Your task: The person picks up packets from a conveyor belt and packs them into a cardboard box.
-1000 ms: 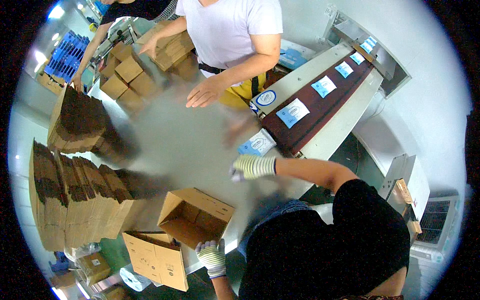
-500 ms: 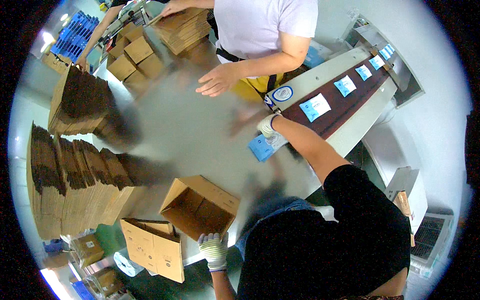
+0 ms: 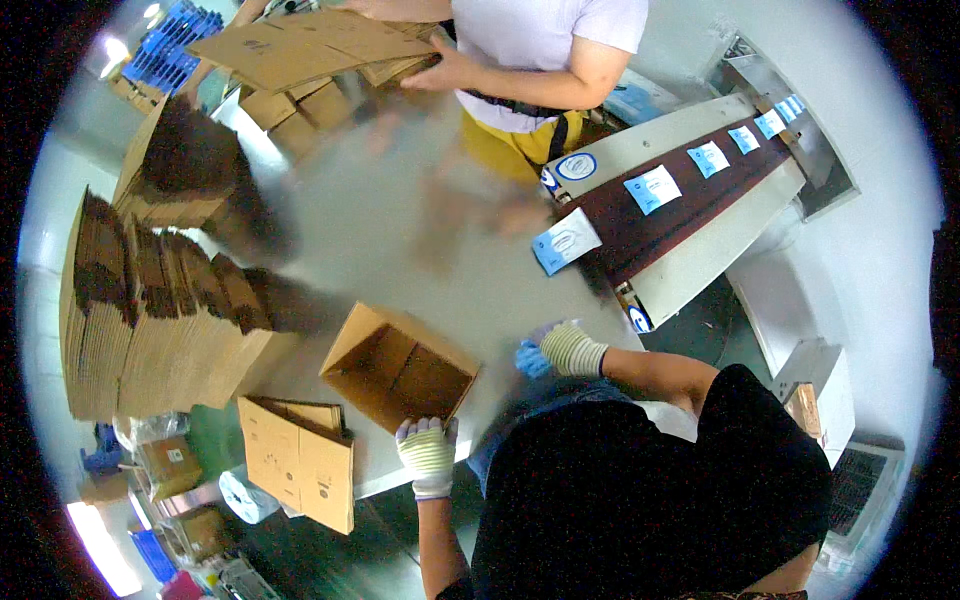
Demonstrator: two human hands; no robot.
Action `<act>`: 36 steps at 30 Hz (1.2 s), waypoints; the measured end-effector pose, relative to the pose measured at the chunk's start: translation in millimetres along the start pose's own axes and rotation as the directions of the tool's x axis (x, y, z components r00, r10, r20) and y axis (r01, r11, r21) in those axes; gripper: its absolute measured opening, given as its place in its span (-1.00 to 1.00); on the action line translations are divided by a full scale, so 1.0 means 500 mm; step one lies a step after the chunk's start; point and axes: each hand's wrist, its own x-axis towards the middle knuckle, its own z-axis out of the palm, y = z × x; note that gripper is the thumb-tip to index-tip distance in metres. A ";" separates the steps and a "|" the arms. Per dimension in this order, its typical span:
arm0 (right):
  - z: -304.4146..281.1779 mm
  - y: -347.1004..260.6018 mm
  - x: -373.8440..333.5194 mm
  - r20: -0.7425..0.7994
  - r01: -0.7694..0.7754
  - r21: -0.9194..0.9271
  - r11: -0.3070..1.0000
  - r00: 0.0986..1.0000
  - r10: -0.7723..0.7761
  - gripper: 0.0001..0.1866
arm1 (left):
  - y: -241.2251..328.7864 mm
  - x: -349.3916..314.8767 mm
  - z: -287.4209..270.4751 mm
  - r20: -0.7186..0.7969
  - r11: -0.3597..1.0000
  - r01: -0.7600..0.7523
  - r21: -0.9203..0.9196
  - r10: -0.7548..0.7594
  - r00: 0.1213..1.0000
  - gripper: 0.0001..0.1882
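My left hand [image 3: 427,458], in a striped glove with bare fingertips, grips the near edge of an open cardboard box [image 3: 385,402]. The box rests tilted on the grey table, its opening facing up and its inside brown and shadowed. My right hand [image 3: 570,350], gloved the same way, is closed on a blue packet [image 3: 533,358] just right of the box. Motion blurs that packet, so whether it is one or several I cannot tell. Another blue-and-white packet [image 3: 566,241] lies at the near end of the conveyor belt [image 3: 640,232], apart from my hands.
More packets [image 3: 652,189] lie along the belt. Tall stacks of folded cartons [image 3: 180,350] stand at the left. Flattened cardboard [image 3: 297,455] leans at the table's near edge. Across the table [image 3: 375,240], a co-worker in a white shirt holds a flat carton [image 3: 310,48].
My right hand has come from the belt's end toward the box, holding the blue packet. The packets on the belt have moved nearer. The co-worker now holds up a flat carton.
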 end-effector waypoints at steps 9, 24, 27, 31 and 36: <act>-0.249 -0.125 0.010 -0.514 0.538 0.838 0.095 0.836 -0.193 -0.51 | 0.067 -0.030 0.005 0.105 0.991 -0.093 0.098 0.083 0.991 -0.92; -0.170 -0.288 0.045 -0.095 0.555 -0.107 0.825 0.820 -0.565 -0.59 | 0.106 -0.093 0.027 0.159 0.984 -0.089 0.152 0.065 0.985 -0.89; -0.186 -0.262 -0.002 -0.401 0.720 0.080 0.690 0.657 -0.639 -0.48 | 0.095 -0.083 0.020 0.130 0.972 -0.010 0.233 -0.021 0.991 -0.84; -0.212 -0.217 -0.037 -0.521 0.670 0.266 0.693 0.705 -0.482 -0.47 | 0.048 -0.094 0.040 0.130 0.964 -0.015 0.266 -0.021 0.991 -0.84; -0.201 -0.154 -0.057 -0.495 0.574 0.324 0.752 0.781 -0.382 -0.47 | 0.053 -0.040 0.014 0.033 0.982 -0.048 0.184 0.043 0.999 -0.85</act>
